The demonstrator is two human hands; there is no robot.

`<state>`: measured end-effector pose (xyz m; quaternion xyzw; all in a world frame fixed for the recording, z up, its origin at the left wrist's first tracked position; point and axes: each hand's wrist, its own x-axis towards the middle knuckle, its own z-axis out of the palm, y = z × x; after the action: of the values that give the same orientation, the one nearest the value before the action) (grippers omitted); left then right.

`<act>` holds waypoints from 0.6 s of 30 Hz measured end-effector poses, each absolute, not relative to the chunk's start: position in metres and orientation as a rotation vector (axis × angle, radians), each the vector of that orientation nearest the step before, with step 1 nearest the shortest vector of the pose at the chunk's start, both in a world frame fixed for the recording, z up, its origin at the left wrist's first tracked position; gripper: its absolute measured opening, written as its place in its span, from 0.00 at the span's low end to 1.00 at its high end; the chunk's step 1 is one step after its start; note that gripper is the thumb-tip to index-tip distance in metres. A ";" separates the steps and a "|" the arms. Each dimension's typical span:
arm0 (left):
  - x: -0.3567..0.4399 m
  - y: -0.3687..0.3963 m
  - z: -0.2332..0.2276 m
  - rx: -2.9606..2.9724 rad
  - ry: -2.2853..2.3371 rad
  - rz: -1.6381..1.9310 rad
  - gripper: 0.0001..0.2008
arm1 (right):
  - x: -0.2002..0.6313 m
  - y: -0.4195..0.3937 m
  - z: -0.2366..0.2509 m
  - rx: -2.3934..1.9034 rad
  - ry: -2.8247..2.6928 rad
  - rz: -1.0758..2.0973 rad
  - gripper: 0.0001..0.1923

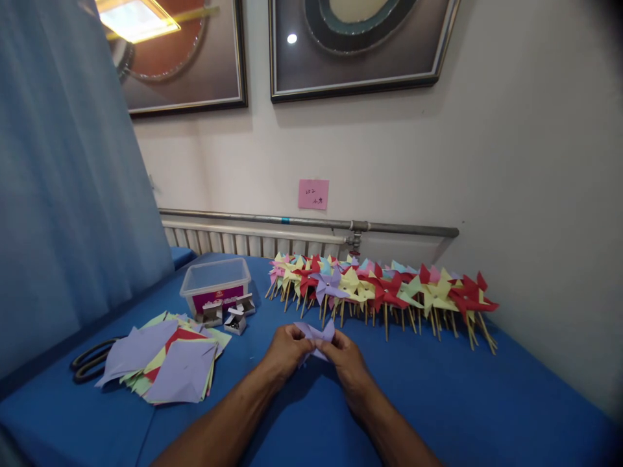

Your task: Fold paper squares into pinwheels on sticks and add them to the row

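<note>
In the head view, both hands met just above the blue counter [438, 395], close to the person's body. The left hand [285, 353] and the right hand [346, 360] were pinched together on one purple paper [317, 336], its folded points sticking up between the fingertips. Held that way from both sides, the sheet was probably kept from springing open while its corners were gathered to the middle.

Left of the hands lay a loose pile of sheets [165, 360], purple on top with red, yellow and green edges showing beneath, within easy reach. Black scissors [90, 360] lay at the pile's far left edge, partly under it. Behind the pile stood a clear tub [215, 280] with a purple label, and small opened boxes [228, 314] sat just in front of it; what they held was too small to tell.

Along the wall, well beyond the hands, finished pinwheels [384, 288] on wooden sticks lay in a long overlapping row, heads toward the wall, likely set out of the working space. A pink note [313, 194] was stuck on the wall above a pipe [311, 222].
</note>
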<state>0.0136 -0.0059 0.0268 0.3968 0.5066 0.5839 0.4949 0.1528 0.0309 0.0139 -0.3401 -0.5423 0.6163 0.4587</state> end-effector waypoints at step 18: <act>-0.095 -0.012 0.066 0.944 2.088 1.830 0.11 | 0.153 0.042 0.004 -0.924 -1.167 1.522 0.18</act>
<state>-0.0949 -0.0116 0.0655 0.3203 0.7080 0.6207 0.1043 0.1533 0.0420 0.0039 -0.3798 -0.4793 0.6251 0.4851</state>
